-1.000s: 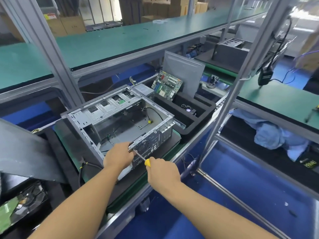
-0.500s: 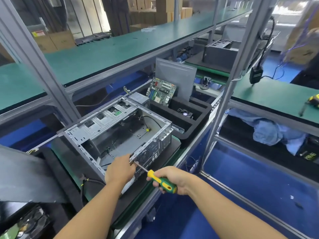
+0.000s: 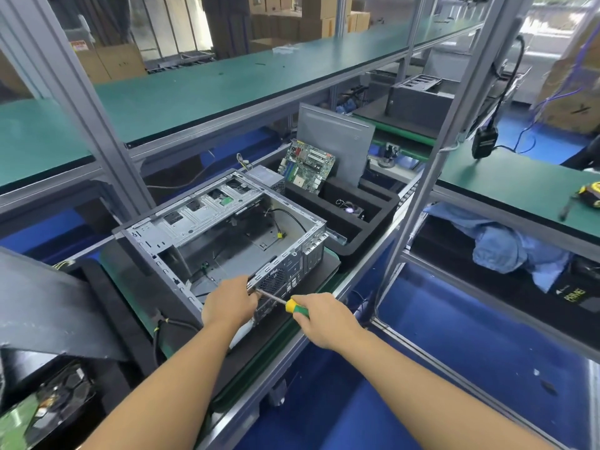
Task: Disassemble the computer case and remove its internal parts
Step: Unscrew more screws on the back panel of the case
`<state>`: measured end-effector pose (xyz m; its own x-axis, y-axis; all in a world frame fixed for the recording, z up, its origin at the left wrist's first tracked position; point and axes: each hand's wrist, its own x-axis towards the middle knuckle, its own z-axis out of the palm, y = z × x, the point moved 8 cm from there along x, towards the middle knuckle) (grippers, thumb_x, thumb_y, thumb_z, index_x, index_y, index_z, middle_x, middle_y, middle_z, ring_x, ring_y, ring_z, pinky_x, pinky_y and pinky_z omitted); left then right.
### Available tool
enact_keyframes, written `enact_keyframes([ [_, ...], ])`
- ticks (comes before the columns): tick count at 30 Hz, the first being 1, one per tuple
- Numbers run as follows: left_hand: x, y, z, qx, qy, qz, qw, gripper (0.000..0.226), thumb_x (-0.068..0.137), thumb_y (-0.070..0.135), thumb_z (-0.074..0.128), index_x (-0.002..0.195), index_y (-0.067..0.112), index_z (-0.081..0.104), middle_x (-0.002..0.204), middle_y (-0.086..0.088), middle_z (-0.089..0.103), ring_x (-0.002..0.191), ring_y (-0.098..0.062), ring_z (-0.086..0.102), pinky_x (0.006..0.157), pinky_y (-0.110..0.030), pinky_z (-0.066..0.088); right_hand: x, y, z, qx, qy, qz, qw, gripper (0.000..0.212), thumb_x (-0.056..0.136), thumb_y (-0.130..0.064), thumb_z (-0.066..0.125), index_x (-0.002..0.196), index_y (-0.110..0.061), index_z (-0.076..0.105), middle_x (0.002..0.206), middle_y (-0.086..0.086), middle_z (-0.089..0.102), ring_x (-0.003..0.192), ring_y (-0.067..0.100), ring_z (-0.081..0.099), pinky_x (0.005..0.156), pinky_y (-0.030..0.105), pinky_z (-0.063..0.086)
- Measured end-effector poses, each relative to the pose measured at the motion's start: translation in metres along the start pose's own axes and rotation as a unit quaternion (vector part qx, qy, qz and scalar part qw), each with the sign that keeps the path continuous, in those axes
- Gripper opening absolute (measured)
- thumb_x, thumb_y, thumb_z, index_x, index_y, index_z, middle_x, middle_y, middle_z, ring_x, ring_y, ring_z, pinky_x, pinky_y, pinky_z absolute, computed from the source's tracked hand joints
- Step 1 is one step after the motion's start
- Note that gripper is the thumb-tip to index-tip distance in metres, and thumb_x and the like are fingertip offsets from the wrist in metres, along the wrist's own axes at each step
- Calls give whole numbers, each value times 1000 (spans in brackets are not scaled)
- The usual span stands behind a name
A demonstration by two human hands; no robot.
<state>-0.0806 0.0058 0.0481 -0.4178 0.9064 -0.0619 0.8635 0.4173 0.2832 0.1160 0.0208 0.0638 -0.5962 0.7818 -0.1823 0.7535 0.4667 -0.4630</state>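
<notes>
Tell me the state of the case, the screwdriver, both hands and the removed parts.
computer case: open, mostly emptied
screwdriver: tip against the case's rear panel
left hand: grips the case rim
right hand: grips the screwdriver
motherboard: out, leaning in the foam tray
fan: lying in tray

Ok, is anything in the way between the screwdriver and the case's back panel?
Nothing visible does. The screwdriver, held by the right hand, reaches the back panel with its shaft bare. The left hand grips the case edge beside the tip, partly hiding the contact point.
</notes>
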Motion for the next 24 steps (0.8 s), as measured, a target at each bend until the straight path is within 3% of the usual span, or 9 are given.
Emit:
enact_keyframes([
  [2, 0, 0, 0, -2, 0, 2, 1000, 13, 93, 39, 54, 97, 27, 59, 92, -3, 66, 78, -29, 58, 63, -33, 41, 0, 9, 9, 188, -64, 90, 976, 28, 96, -33, 58, 119, -18, 67, 98, 5, 73, 70, 17, 61, 64, 31, 51],
  [4, 0, 0, 0, 0, 0, 7, 1000, 18, 94, 40, 54, 100, 25, 60, 95, -4, 67, 82, -31, 59, 65, -33, 41, -7, 10, 25, 384, -158, 183, 891, 29, 97, -32, 56, 109, -6, 62, 87, 10, 76, 56, 15, 55, 51, 26, 46],
  [5, 0, 0, 0, -2, -1, 8, 1000, 18, 94, 40, 54, 100, 24, 59, 95, -4, 67, 80, -30, 57, 65, -33, 41, -11, 7, 31, 441, -197, 208, 850, 31, 99, -29, 52, 111, -2, 58, 89, 14, 76, 57, 16, 54, 51, 25, 47],
  [7, 0, -1, 1, -6, 0, 7, 1000, 16, 94, 40, 54, 94, 24, 55, 91, -4, 64, 76, -30, 53, 64, -34, 41, -15, 5, 37, 472, -243, 212, 820, 32, 103, -25, 45, 113, 2, 60, 92, 14, 76, 60, 15, 55, 54, 24, 49],
  [14, 2, -3, 5, 0, -9, 5, 1000, 18, 94, 38, 53, 87, 22, 46, 91, -6, 63, 78, -33, 56, 64, -35, 41, -10, 21, 43, 504, -147, 177, 833, 24, 102, -20, 52, 105, -3, 69, 73, 4, 60, 57, 16, 54, 51, 27, 50],
  [16, 2, -2, 5, -3, -5, 5, 1000, 18, 93, 40, 53, 90, 23, 49, 95, -7, 64, 82, -35, 58, 67, -36, 43, -12, 20, 46, 471, -127, 166, 857, 24, 102, -25, 52, 100, -7, 67, 72, 4, 60, 56, 18, 54, 49, 28, 49],
  [20, 2, -3, 7, -8, -11, 1, 1000, 19, 92, 39, 52, 104, 26, 59, 99, -6, 67, 90, -35, 61, 76, -39, 51, -9, 8, 21, 160, -28, 55, 985, 23, 102, -32, 47, 86, -16, 54, 77, 1, 58, 68, 23, 51, 61, 35, 41],
  [22, 2, -3, 7, -1, -13, -5, 1000, 18, 92, 38, 51, 105, 26, 59, 98, -4, 67, 88, -33, 62, 76, -40, 53, -12, -2, 11, -17, 26, 14, 999, 19, 104, -35, 43, 98, -20, 54, 92, 0, 60, 82, 29, 57, 66, 37, 38],
  [24, 1, -3, 6, 7, -12, -5, 1000, 16, 93, 38, 51, 102, 27, 58, 95, -3, 67, 83, -31, 61, 72, -39, 53, -13, -8, 8, -62, 41, -3, 997, 22, 105, -38, 41, 103, -19, 54, 101, 2, 61, 86, 31, 59, 66, 36, 37],
])
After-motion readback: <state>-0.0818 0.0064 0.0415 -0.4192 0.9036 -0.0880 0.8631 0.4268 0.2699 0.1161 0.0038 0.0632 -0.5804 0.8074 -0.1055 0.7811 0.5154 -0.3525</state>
